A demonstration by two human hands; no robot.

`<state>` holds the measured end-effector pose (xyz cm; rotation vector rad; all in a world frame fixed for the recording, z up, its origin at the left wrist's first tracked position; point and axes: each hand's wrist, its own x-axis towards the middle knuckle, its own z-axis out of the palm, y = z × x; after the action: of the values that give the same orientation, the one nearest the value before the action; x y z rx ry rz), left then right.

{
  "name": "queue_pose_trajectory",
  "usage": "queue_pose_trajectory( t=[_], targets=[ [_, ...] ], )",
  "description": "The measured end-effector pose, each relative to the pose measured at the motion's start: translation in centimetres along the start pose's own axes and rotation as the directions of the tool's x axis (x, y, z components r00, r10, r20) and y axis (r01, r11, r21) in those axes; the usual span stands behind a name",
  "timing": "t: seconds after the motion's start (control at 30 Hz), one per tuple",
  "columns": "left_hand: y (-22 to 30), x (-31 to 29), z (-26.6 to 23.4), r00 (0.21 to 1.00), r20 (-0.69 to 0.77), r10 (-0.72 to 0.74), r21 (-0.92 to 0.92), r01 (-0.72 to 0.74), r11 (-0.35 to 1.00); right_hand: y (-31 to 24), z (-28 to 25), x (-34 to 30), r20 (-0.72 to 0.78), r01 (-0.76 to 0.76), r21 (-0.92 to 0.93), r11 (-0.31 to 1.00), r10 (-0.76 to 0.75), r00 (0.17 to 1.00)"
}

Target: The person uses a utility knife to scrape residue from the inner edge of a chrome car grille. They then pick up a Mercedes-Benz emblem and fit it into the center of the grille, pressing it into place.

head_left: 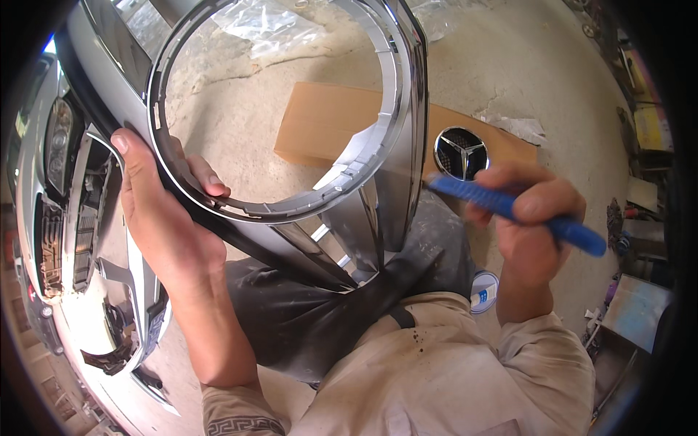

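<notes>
My left hand (163,225) holds the rim of a silver and chrome car grille (283,211), which rests against my lap. Its thumb lies along the outside while the fingertips curl through the large round opening. Small slots and tabs line that ring. In my closed right hand (534,207) is a long blue utility knife (556,221), slightly blurred, its front end pointing at the grille's right side but apart from it. I cannot make out a blade. Just beyond this hand, a round black and chrome emblem (461,154) with a three-pointed star lies on a cardboard box (320,120).
At the left stands a silver car (51,145) with its front opened up and a loose bumper part (138,298) nearby. A round white tub (485,291) is on the floor by my right side. Clear plastic film (269,29) lies farther off. Assorted clutter lines the right edge.
</notes>
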<state>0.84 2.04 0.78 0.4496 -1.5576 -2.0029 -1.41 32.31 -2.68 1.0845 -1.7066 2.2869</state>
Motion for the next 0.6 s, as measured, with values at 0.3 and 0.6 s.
queue_pose_trajectory(
  t=[0.3, 0.6],
  targets=[
    [0.4, -0.4, 0.5, 0.999, -0.031, -0.005, -0.017, 0.005, 1.0, -0.4, 2.3, 0.8, 0.184, -0.04, -0.219, 0.975, 0.081, 0.98],
    [0.5, -1.2, 1.0, 0.999, -0.019, 0.049, -0.003, -0.049, 0.999, -1.6, 2.8, 1.6, 0.272, -0.049, -0.344, 0.938, 0.149, 0.951]
  ],
)
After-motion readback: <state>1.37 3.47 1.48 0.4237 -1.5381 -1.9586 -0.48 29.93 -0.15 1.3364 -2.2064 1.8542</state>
